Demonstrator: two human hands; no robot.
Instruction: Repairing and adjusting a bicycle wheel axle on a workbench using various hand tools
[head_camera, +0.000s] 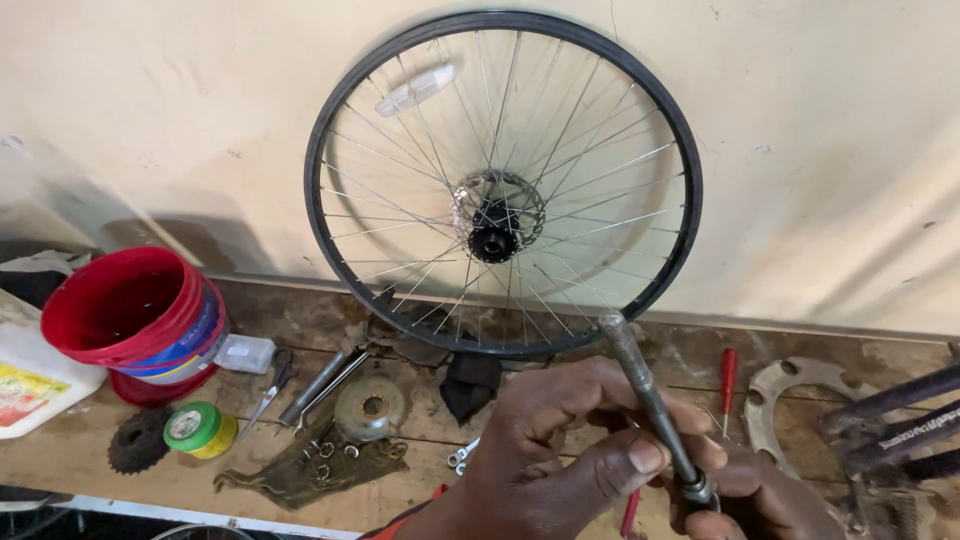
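1. A grey threaded metal axle rod (650, 400) is held tilted in front of the black spoked bicycle wheel (503, 180) leaning on the wall; the left hand (560, 445) is closed around its lower shaft.
2. The right hand (760, 495) is pinched at the small nut (696, 488) on its lower end; threading appears in hand.
3. Steady turning with the rod kept still seems called for.

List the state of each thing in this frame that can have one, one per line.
Bicycle wheel: upright, leaning on the wall, no tyre.
Metal axle rod: gripped in both hands, tilted.
Left hand: closed around the rod.
Right hand: at the rod's lower end.
Red bucket: upright, open.
Red screwdriver: lying on the bench.
Scissors: lying closed.
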